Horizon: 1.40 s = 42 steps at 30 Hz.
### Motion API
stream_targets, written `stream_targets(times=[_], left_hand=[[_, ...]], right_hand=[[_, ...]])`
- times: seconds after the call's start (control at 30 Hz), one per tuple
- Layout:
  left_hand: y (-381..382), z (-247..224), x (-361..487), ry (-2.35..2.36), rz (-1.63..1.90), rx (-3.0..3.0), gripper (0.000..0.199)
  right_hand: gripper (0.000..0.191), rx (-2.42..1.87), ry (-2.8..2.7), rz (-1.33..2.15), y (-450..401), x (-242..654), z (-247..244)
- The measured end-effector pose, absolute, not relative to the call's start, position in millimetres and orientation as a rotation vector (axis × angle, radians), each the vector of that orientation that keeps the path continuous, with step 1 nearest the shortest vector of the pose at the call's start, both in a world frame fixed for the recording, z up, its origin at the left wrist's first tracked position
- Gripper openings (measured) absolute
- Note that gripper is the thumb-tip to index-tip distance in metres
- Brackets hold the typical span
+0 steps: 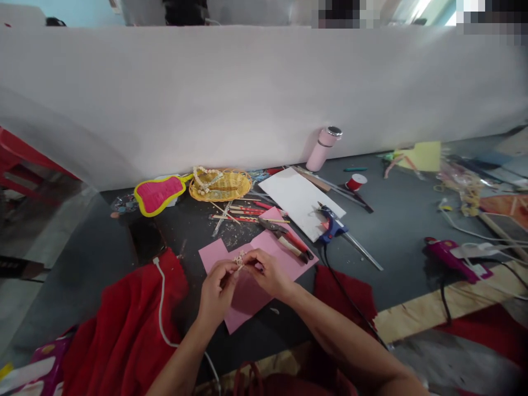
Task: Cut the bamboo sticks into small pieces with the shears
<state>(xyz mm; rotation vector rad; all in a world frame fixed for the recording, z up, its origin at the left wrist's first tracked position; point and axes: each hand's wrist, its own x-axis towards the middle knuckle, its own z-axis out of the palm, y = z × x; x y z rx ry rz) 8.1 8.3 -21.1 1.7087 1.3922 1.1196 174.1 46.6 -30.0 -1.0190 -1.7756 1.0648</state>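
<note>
Looks like a craft workshop or studio: the dark table (396,220) is strewn w/ a glue gun (335,229), red-handled pliers (294,238), a red spool (355,182), pink paper (245,302) & a wicker basket (237,186), plus small scraps (234,240) btwn. them. A purple power strip (443,254) w/ cables (443,294) sits at the R side, & a tall white partition (206,99) stands behind the table; type of bldg. itself can't be told.

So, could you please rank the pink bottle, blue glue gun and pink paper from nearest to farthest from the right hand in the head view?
1. Pink paper, underneath.
2. Blue glue gun, to the right.
3. Pink bottle, back right.
</note>
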Motion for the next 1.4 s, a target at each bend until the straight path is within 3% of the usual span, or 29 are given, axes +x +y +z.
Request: stream_targets(times=[0.47,1.03,1.4], left_hand=[[8,-23,5,1.367,1.190,1.770,0.008],[6,-18,5,1.387,1.196,1.778,0.010],[5,-16,3,1.360,1.223,1.802,0.009]], right_hand=[[0.007,-0.916,-1.818,0.968,42,173,-32],[0.017,-0.852,-1.476,1.432,39,170,-28],[0.016,-0.909,-1.594,1.400,38,170,-20]])
